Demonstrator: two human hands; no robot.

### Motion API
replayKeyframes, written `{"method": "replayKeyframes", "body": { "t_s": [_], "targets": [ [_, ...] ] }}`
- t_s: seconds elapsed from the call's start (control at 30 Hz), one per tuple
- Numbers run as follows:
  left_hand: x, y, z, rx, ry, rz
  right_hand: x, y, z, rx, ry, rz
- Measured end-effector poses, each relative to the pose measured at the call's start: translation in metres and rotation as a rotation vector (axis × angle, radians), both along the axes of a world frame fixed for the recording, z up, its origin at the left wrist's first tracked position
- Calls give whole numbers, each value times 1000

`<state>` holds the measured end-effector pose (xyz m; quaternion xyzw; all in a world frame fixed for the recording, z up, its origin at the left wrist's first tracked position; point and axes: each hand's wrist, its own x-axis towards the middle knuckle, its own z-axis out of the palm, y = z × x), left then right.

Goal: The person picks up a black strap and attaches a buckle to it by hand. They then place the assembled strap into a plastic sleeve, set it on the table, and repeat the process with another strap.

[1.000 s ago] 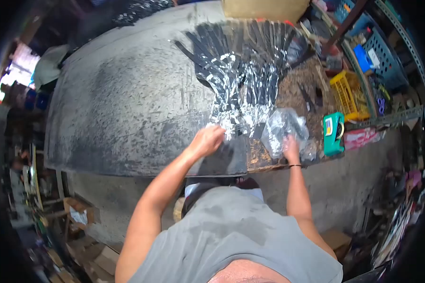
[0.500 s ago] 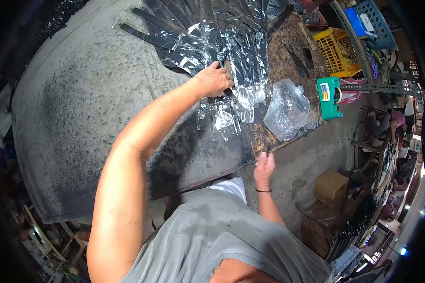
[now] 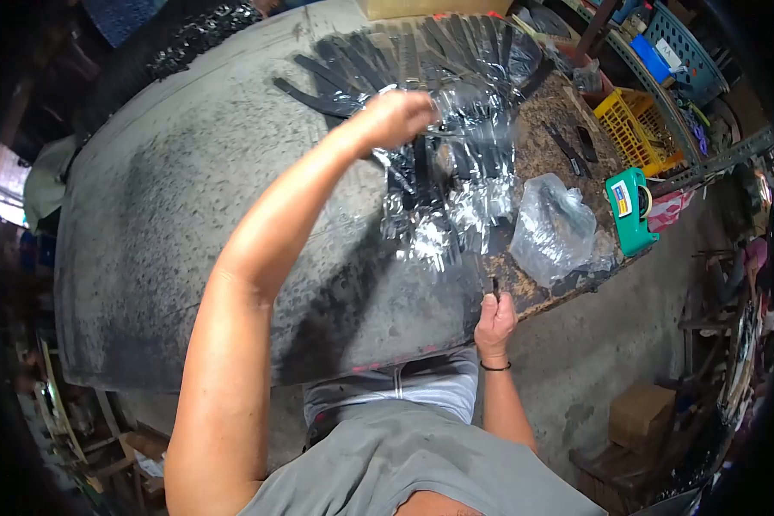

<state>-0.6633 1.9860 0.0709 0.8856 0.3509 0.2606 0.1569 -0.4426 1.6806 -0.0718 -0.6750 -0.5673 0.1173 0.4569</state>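
My left hand [image 3: 400, 118] is raised over a spread of black strips in clear plastic wrapping [image 3: 464, 159]. Its fingers look curled, but motion blurs their tips, and whatever they may grip cannot be made out. Near the table's front edge, my right hand [image 3: 495, 322] is closed, pinching a short, narrow dark piece [image 3: 494, 286] that sticks up past the thumb. A crumpled clear plastic bag [image 3: 555, 230] lies just beyond that hand, to the right of the wrapped strips.
The worn grey table [image 3: 172, 224] stretches far to the left. On its right side are a green tape dispenser [image 3: 632, 211], loose dark pieces [image 3: 566, 148] and a yellow crate [image 3: 641, 129]. A cardboard box [image 3: 641, 415] stands lower right, below table level.
My left hand has lifted off the wrapped strips, its fingers now blurred. My right hand still pinches the dark piece by the table edge. The whole view has shifted.
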Motion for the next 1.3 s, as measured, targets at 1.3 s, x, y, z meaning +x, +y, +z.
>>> {"method": "replayKeyframes", "body": {
  "t_s": [1.3],
  "targets": [
    [-385,-280,104,239,-729,867,-7,22,2,-31,-231,58]
  ]
}}
